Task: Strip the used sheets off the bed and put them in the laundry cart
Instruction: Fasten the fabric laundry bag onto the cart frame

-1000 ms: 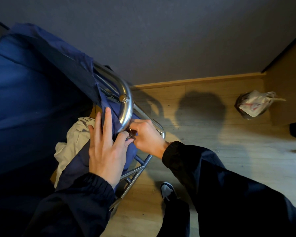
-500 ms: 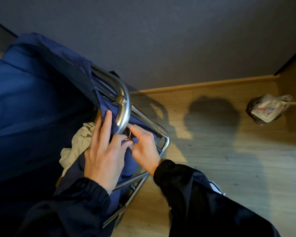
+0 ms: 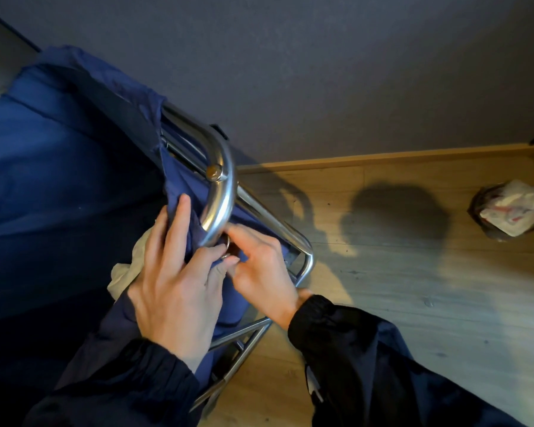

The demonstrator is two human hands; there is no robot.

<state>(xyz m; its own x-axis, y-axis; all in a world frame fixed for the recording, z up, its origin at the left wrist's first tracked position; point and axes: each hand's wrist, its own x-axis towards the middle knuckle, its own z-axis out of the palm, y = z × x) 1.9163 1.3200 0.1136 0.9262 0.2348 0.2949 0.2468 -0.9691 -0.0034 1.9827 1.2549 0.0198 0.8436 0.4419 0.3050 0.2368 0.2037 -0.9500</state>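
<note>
Fingers (image 3: 179, 229) of the left hand (image 3: 173, 288) lie long on the blue bag (image 3: 59, 180) of the laundry cart (image 3: 305, 260), with the thumb pinching its cloth. The right hand (image 3: 259, 272) pinches a small metal ring (image 3: 226, 248) under the chrome rail (image 3: 222, 192). Just left of the hands, a cream sheet (image 3: 127, 272) lies crumpled inside the bag. Far right, a lined bin (image 3: 512, 211) stands on the wood floor (image 3: 413, 303).

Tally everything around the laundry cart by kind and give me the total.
hands: 2 (left hand, right hand)
cloth items: 2 (blue cart bag, cream sheet)
metal cart frame: 1
metal ring: 1
waste bin: 1
total: 7
</note>
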